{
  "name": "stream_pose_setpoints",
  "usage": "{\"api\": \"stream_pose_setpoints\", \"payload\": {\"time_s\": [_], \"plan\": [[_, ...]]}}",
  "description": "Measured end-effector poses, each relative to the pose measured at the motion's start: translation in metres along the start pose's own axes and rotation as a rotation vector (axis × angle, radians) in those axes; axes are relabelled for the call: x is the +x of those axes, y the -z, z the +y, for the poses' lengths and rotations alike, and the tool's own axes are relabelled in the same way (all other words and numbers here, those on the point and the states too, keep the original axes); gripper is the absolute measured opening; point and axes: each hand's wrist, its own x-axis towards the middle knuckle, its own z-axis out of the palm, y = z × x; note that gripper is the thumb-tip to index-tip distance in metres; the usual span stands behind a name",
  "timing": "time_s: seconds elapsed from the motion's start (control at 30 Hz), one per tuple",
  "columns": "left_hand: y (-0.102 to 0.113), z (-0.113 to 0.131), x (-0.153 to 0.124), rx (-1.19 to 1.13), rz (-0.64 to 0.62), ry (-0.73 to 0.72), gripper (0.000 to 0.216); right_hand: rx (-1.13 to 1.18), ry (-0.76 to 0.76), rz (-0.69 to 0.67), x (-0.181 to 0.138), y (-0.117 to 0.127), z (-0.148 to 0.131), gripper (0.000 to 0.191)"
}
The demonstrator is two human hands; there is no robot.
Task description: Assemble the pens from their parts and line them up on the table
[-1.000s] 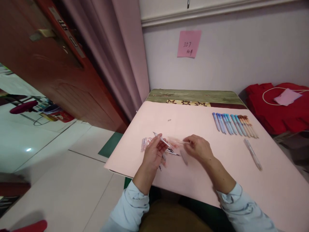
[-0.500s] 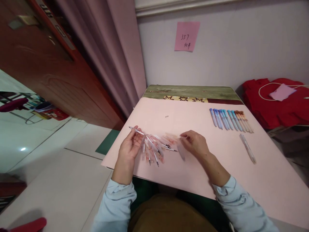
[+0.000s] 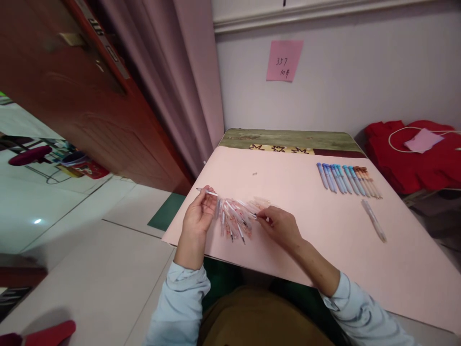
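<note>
My left hand [image 3: 200, 216] is closed round a thin pen refill [image 3: 208, 192] whose tip sticks out to the left, near the left edge of the pink sheet [image 3: 288, 240]. Beside it lies a loose pile of pink pen parts and refills [image 3: 236, 216]. My right hand [image 3: 280, 225] is just right of the pile, its fingertips pinched on a small part at the pile's edge. What that part is I cannot make out.
A neat row of blue and orange pens [image 3: 347, 179] lies at the far right of the sheet, with a single clear pen [image 3: 374, 220] below it. A red bag [image 3: 414, 154] sits right of the table. A curtain and wooden door stand left.
My left hand pulled the refill out to the left of the pile. My right hand moved left, from a clear pen barrel toward the pile's right edge.
</note>
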Motion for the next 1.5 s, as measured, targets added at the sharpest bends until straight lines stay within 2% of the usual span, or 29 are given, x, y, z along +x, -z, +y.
{"api": "stream_pose_setpoints", "payload": {"time_s": [0.2, 0.4, 0.57, 0.7, 0.8, 0.9, 1.07, 1.2, 1.27, 1.37, 1.5], "plan": [[0.007, 0.004, -0.004, -0.001, -0.016, 0.025, 0.016, -0.028, -0.025, -0.076, 0.008, -0.013, -0.025, 0.015], [0.017, 0.015, -0.004, -0.047, 0.015, -0.016, 0.016, -0.068, 0.001, -0.071, 0.023, -0.028, -0.045, 0.016], [0.026, 0.024, -0.003, -0.071, 0.016, -0.046, 0.014, -0.144, -0.027, -0.109, 0.052, -0.037, -0.059, 0.020], [0.030, 0.027, -0.006, -0.067, 0.020, -0.047, 0.013, -0.253, 0.067, -0.167, 0.083, -0.050, -0.078, 0.024], [0.032, 0.031, -0.010, -0.064, 0.017, -0.039, 0.016, -0.326, 0.166, -0.244, 0.099, -0.065, -0.092, 0.042], [0.035, 0.033, -0.012, -0.052, 0.012, -0.036, 0.017, -0.410, 0.159, -0.315, 0.106, -0.078, -0.100, 0.061], [0.040, 0.032, -0.012, -0.040, 0.010, -0.017, 0.015, -0.459, 0.143, -0.383, 0.109, -0.085, -0.103, 0.059], [0.041, 0.031, -0.011, -0.041, 0.016, -0.014, 0.017, -0.395, 0.164, -0.314, 0.107, -0.083, -0.101, 0.063], [0.041, 0.033, -0.011, -0.043, 0.002, -0.021, 0.017, -0.348, 0.232, -0.262, 0.103, -0.083, -0.102, 0.060], [0.041, 0.036, -0.011, -0.048, -0.003, -0.051, 0.016, -0.296, 0.308, -0.199, 0.090, -0.085, -0.106, 0.037], [0.037, 0.036, -0.014, -0.066, 0.018, -0.084, 0.014, -0.109, 0.214, -0.090, 0.065, -0.079, -0.106, 0.010]]}}
